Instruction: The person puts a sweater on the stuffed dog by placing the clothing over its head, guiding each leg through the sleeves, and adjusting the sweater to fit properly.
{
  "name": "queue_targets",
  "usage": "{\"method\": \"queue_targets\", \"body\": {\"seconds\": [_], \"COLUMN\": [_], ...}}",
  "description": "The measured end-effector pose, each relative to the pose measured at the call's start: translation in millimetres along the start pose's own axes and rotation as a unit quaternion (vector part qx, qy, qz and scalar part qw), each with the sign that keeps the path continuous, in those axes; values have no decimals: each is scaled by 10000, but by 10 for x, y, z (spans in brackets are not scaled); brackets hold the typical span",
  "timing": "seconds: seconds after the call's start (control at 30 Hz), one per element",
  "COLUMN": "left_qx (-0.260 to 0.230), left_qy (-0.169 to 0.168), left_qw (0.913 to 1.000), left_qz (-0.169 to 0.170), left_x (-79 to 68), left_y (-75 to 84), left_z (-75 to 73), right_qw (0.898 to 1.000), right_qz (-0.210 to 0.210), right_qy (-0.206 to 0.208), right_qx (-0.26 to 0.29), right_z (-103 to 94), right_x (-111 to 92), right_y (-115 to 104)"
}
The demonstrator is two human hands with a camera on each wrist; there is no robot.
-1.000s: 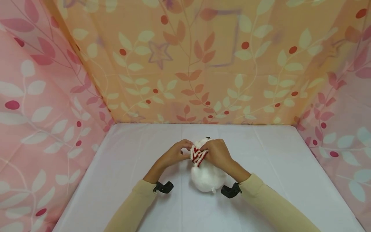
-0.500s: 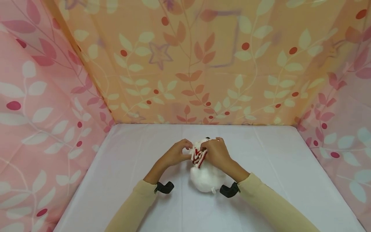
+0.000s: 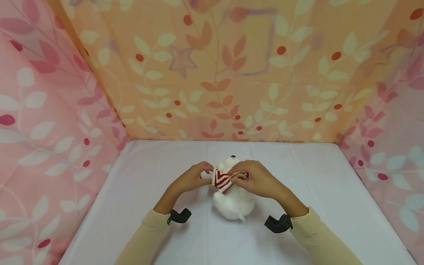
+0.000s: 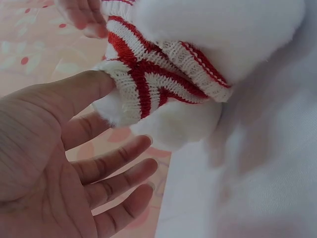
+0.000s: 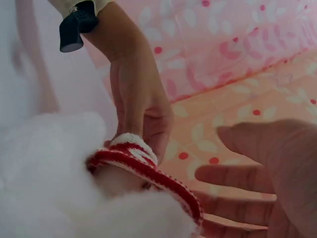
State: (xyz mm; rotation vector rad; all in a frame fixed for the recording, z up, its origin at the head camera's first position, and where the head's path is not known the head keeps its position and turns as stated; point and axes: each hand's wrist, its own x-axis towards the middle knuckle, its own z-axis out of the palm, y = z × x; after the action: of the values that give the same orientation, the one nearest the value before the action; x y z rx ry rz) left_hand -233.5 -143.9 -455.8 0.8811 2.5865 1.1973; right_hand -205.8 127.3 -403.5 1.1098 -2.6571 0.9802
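Observation:
A white plush toy animal (image 3: 234, 204) sits on the table between my hands, its dark nose toward the back. Round its upper body is a red-and-white striped knitted sweater (image 3: 222, 180). At the sweater's left edge my left hand (image 3: 190, 179) pinches the knit between thumb and index finger. In the left wrist view this left hand (image 4: 54, 134) keeps its other fingers spread, and white plush shows beside the cuff. From the other side my right hand (image 3: 260, 178) pinches the sweater, its edge stretched to the right. The right wrist view shows some fingers (image 5: 237, 178) extended; the pinch is unclear there.
The table has a white cloth (image 3: 159, 158). Behind it hangs an orange leaf-patterned curtain (image 3: 212, 92), with a pink curtain (image 3: 43, 147) on the left and another on the right. Black wrist cameras (image 3: 279, 223) sit below both hands.
My right hand has swung outward to the right, stretching the sweater's edge. The toy and my left hand have shifted slightly left, and more of the toy's head shows.

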Motion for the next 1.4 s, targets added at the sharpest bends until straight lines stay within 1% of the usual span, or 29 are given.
{"method": "queue_targets", "body": {"seconds": [0.03,0.07,0.13,0.2,0.27,0.33,0.47,0.6,0.7,0.9,1.03,1.27,1.4], "left_qx": [45,98,274,506,678,797,787,440,98,-370,-432,-291,-331], "left_qy": [35,82,181,277,341,371,368,486,550,560,555,629,619], "left_qw": [10000,9999,9994,9982,9970,9960,9962,9978,9984,9974,9971,9975,9972], "left_qz": [-9,-27,-93,-156,-170,-133,-106,-85,-70,-250,-297,-155,-249], "left_x": [1,-1,-5,-5,2,17,49,47,35,-1,-31,-73,-101], "left_y": [3,1,-1,-3,10,21,35,51,52,20,-21,-69,-53], "left_z": [6,10,20,33,45,59,81,79,71,54,56,49,43], "right_qw": [9998,9995,9979,9945,9889,9830,9747,9737,9753,9738,9722,9685,9692], "right_qz": [84,181,326,385,433,477,469,390,436,545,618,598,544], "right_qy": [121,246,476,580,536,420,337,419,391,327,336,461,567], "right_qx": [98,79,-293,-786,-1314,-1724,-2159,-2207,-2131,-2184,-2233,-2372,-2335], "right_z": [8,23,85,165,248,324,427,441,415,374,350,293,294], "right_x": [3,14,40,65,87,102,112,100,75,30,-5,-33,-42], "right_y": [-6,-26,-52,-69,-80,-81,-74,-71,-76,-77,-75,-66,-41]}}
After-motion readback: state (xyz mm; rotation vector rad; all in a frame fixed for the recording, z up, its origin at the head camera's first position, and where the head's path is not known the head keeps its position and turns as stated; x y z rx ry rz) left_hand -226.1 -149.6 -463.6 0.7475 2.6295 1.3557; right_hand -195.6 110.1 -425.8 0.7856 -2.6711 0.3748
